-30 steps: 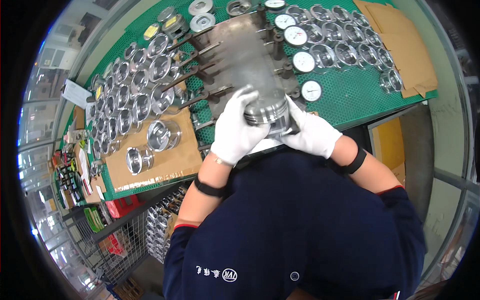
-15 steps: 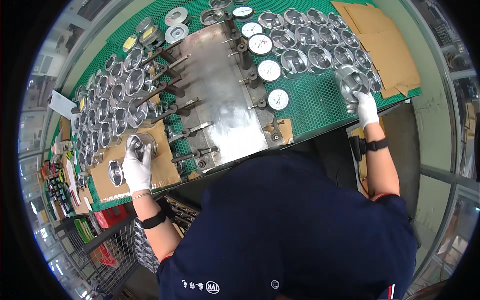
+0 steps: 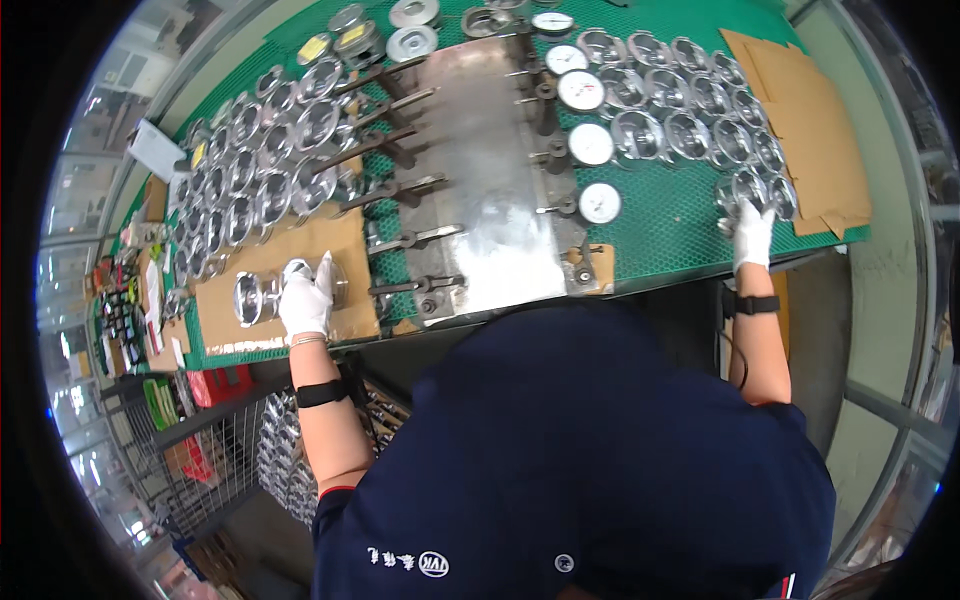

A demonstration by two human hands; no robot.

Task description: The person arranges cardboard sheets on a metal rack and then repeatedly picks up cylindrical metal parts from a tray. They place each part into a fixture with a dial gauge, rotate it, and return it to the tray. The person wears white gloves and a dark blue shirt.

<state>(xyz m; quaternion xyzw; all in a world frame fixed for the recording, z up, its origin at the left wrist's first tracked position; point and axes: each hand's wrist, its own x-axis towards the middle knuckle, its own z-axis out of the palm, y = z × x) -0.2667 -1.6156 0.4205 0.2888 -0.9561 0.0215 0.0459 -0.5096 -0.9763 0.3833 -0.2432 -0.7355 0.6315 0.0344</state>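
Note:
My left hand, in a white glove, is closed round a silver metal piston on the cardboard sheet; the glove covers much of that piston. Just left of these fingers another piston lies on its side, its open end showing. Over on the right, my gloved right hand grips a piston at the near end of a group of pistons on the green mat. Its fingers wrap the piston's near side.
Between my hands lies a steel plate flanked by clamp arms and a column of round dial gauges. Many pistons crowd the left side. Flat cardboard rests at the right edge. A wire cage stands below left.
The right hand has lowered its piston to the mat beside the others. My left hand stays at its piston, its grip shifted a little. The whole view has also shifted.

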